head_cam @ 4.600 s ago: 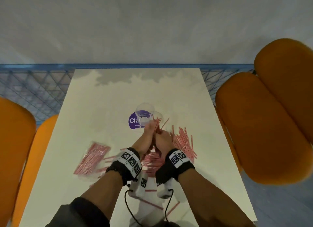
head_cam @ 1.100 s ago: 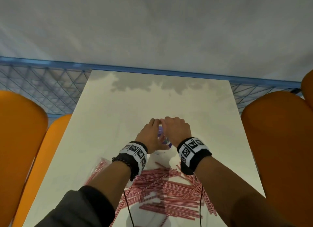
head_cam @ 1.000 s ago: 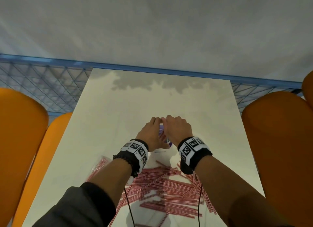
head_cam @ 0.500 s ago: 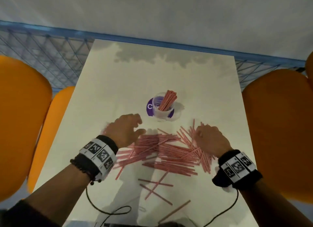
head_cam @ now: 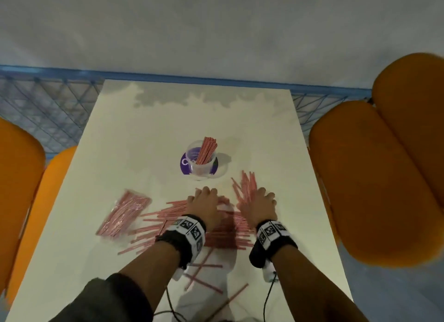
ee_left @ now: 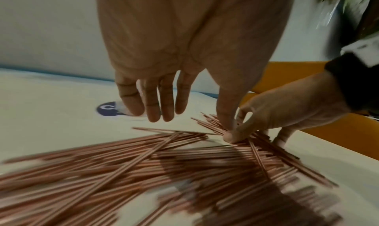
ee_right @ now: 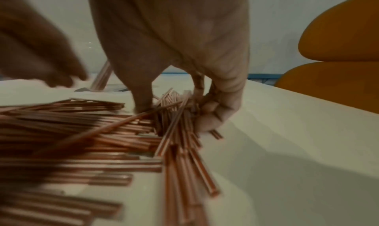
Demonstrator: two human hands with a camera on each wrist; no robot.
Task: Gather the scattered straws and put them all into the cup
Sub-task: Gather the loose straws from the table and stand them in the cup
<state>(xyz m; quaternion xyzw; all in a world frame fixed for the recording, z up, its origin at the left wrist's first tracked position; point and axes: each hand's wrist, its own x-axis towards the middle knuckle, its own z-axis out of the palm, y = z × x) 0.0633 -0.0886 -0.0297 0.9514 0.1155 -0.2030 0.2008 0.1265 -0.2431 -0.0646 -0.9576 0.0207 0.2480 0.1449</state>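
A clear plastic cup [head_cam: 203, 169] stands on a purple round label [head_cam: 184, 164] at mid table, with a bunch of red-and-white straws [head_cam: 206, 150] leaning in it. Many more scattered straws [head_cam: 225, 235] lie in a heap just in front of it. My left hand [head_cam: 204, 196] hovers over the heap with straight fingers [ee_left: 152, 109], its thumb touching the straws. My right hand [head_cam: 259, 199] is beside it, fingers [ee_right: 213, 114] curled round a cluster of straws [ee_right: 176, 103] at the heap's right end.
A sealed clear packet of straws [head_cam: 123, 217] lies at the left of the table [head_cam: 149, 134]. A few loose straws [head_cam: 204, 277] lie near the front edge. Orange chairs [head_cam: 374, 177] flank both sides. Blue mesh fencing [head_cam: 48, 110] runs behind.
Both hands left the cup, where a bunch of straws now stands. From the heap's two ends they have drawn together, the left one moving right, the right one closing on straws.
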